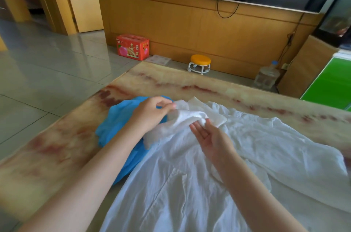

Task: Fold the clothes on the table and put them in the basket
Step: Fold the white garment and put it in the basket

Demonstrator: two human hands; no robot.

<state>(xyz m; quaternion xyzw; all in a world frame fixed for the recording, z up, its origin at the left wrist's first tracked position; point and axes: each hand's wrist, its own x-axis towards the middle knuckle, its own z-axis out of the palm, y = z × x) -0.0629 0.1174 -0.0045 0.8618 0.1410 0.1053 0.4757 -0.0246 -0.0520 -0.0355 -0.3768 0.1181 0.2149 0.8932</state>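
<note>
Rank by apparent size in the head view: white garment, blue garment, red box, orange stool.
white garment
blue garment
red box
orange stool
Box and stool stand farther away, so true sizes stay unsure.

Your shirt (190, 184) is thin, crinkled, matt white cloth; the blue garment (117, 117) is smoother cloth. Your table (171, 81) looks like polished, veined stone. Glossy tiles (47, 64) cover the floor, and the wall panelling (180, 28) is smooth, satin wood.

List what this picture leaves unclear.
- Basket: nowhere in the head view.
- Shirt: lower part cut off by the bottom edge of the head view.
- Blue garment: largely under the shirt and the left hand; kind unclear.
- Red box: print too small to read.
</note>
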